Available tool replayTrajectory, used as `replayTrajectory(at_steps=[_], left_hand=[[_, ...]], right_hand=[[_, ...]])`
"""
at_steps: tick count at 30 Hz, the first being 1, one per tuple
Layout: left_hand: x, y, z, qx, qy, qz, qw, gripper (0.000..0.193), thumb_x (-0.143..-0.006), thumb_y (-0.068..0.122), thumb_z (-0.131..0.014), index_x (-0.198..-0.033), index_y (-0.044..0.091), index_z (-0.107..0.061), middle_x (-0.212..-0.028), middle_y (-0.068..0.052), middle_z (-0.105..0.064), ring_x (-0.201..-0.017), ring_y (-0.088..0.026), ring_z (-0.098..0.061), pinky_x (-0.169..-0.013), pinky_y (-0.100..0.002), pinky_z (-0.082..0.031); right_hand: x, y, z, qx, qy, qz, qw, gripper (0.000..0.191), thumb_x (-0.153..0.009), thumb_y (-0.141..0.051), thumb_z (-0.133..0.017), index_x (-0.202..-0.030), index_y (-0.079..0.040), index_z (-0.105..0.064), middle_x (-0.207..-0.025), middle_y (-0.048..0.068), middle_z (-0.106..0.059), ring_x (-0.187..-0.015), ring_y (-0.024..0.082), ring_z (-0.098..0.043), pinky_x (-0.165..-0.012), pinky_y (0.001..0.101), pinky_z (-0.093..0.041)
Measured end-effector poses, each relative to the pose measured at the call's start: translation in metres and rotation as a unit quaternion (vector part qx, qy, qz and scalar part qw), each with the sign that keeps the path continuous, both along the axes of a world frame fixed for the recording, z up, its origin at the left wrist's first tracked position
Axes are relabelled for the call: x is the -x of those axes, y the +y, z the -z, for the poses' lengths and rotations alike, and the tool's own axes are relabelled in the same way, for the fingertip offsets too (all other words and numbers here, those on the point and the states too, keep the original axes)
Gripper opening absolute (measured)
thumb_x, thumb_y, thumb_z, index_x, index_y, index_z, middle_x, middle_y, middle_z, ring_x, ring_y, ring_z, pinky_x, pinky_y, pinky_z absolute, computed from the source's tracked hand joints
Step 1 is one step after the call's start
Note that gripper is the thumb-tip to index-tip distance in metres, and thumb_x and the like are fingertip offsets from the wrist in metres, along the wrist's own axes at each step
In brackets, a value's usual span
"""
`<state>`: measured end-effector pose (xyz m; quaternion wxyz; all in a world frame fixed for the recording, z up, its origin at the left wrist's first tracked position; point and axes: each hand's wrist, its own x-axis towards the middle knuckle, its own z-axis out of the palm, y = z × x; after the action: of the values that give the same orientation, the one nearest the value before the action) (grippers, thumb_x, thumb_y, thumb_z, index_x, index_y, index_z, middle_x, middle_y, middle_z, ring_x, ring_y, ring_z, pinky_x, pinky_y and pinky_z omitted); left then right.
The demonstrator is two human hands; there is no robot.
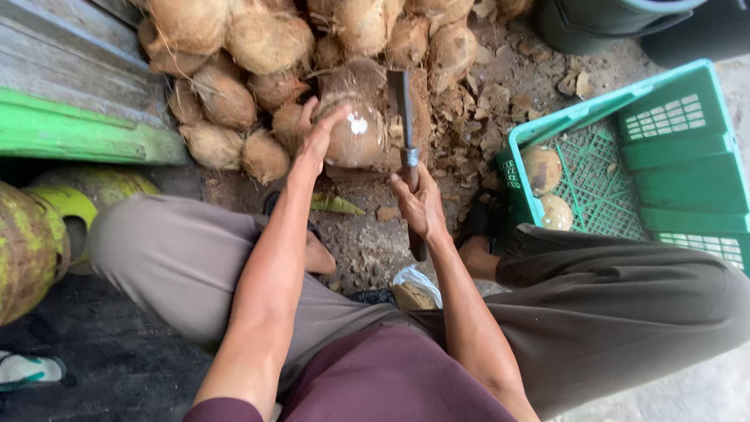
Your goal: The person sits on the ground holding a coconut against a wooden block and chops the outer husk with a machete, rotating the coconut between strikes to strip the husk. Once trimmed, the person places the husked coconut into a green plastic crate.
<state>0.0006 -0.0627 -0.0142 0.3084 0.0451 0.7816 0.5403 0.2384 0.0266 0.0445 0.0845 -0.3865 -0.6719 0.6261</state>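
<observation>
Far to the left of our fingers we see a green and yellow gas tank point(31, 242) lying by our knee, and a green wooden board point(78, 133) above it. Our left hand point(316, 137) is on a brown coconut point(355, 129), with its fingers point(332, 117) wrapped over the coconut's left side and holding it. The coconut has a small white spot on top. Just behind these fingers lies a big pile of hairy coconuts point(258, 47). Right beside the coconut stands the blade of a big knife point(402, 105), pointing up and away from us. Our right hand point(418, 207) holds the knife, its fingers closed tight around the handle. Bits of shell point(476, 117) lie on the ground near these fingers. Farther right is a green crate point(664, 156) with two peeled coconuts point(543, 168) inside.
</observation>
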Motion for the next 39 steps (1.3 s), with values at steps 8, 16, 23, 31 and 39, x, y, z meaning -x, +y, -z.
replayTrajectory(at_steps=[8,16,23,31,39], left_hand=[[-0.014,0.03,-0.008,0.209,0.118,-0.07,0.968,0.069,-0.08,0.071,-0.067,-0.129,0.024,-0.063,-0.118,-0.011,-0.067,-0.104,-0.029,-0.064,-0.083,-0.051,-0.05],[-0.018,0.039,0.004,0.185,0.092,-0.087,0.974,0.057,-0.079,0.062,-0.068,-0.12,0.023,-0.068,-0.11,-0.006,-0.072,-0.096,-0.025,-0.068,-0.08,-0.048,-0.053],[-0.013,0.035,0.008,0.187,0.125,-0.096,0.97,0.066,-0.076,0.065,-0.071,-0.125,0.022,-0.062,-0.117,-0.009,-0.063,-0.099,-0.025,-0.062,-0.078,-0.05,-0.05],[-0.015,0.029,0.005,0.175,0.125,-0.066,0.974,0.065,-0.079,0.066,-0.068,-0.127,0.022,-0.064,-0.12,-0.011,-0.065,-0.102,-0.027,-0.065,-0.08,-0.049,-0.054],[-0.02,0.042,0.001,0.24,0.166,-0.057,0.955,0.06,-0.077,0.065,-0.071,-0.117,0.02,-0.066,-0.112,-0.012,-0.06,-0.104,-0.029,-0.059,-0.077,-0.048,-0.049]], right_hand=[[0.005,-0.007,-0.005,-0.013,-0.029,0.022,0.999,0.031,-0.098,-0.041,-0.063,-0.09,-0.013,-0.053,-0.069,-0.001,-0.052,-0.057,0.011,-0.05,-0.05,0.0327,-0.046],[0.003,-0.007,0.024,-0.041,-0.016,-0.009,0.999,0.021,-0.097,-0.033,-0.057,-0.086,-0.015,-0.059,-0.071,-0.004,-0.057,-0.059,0.01,-0.053,-0.051,0.0339,-0.05],[0.007,0.002,0.035,-0.01,-0.08,-0.034,0.996,0.04,-0.1,-0.038,-0.065,-0.079,-0.008,-0.05,-0.064,-0.002,-0.053,-0.053,0.012,-0.049,-0.048,0.0347,-0.047],[-0.001,0.017,-0.006,0.087,0.067,0.071,0.991,0.02,-0.097,-0.028,-0.064,-0.089,-0.011,-0.059,-0.06,-0.002,-0.054,-0.044,0.008,-0.049,-0.038,0.0271,-0.043],[0.008,-0.006,0.044,0.015,-0.075,-0.004,0.997,0.026,-0.099,-0.029,-0.059,-0.08,-0.012,-0.057,-0.067,-0.001,-0.056,-0.047,0.011,-0.045,-0.04,0.0313,-0.043]])
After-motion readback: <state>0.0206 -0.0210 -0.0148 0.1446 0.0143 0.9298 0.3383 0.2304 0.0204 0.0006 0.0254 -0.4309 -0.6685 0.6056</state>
